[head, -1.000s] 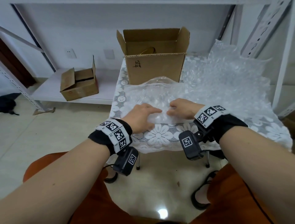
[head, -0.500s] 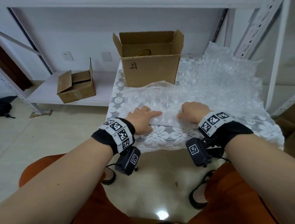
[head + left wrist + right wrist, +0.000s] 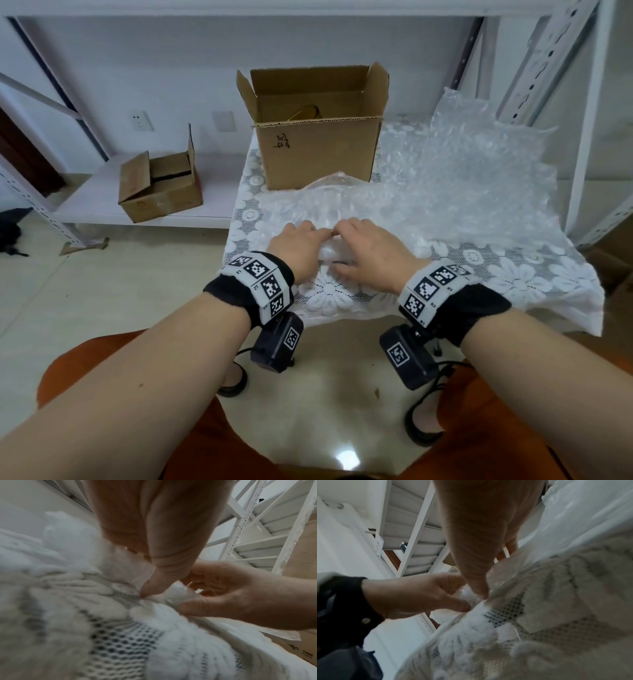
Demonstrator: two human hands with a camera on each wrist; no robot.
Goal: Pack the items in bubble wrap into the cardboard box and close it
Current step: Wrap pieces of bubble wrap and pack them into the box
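Observation:
A clear bubble wrap sheet (image 3: 445,192) lies over the small table, and its near edge is bunched into a small wad (image 3: 329,251). My left hand (image 3: 301,240) and right hand (image 3: 359,240) sit side by side on that wad, fingers curled, nearly touching. In the left wrist view the left thumb (image 3: 154,586) presses down beside the wad (image 3: 178,592), which the right hand (image 3: 231,597) pinches. The right wrist view shows both hands closing on the wrap (image 3: 469,595). An open cardboard box (image 3: 318,150) stands behind, flaps up. What the wrap encloses is hidden.
A white lace cloth (image 3: 513,274) covers the table and hangs over its front edge. A smaller brown box (image 3: 159,188) sits on a low shelf at left. White shelving posts (image 3: 589,137) rise at right. A gold curved thing (image 3: 305,113) shows inside the open box.
My hands have come together from a hand's width apart half a second ago and now meet on the bunched near edge of the wrap.

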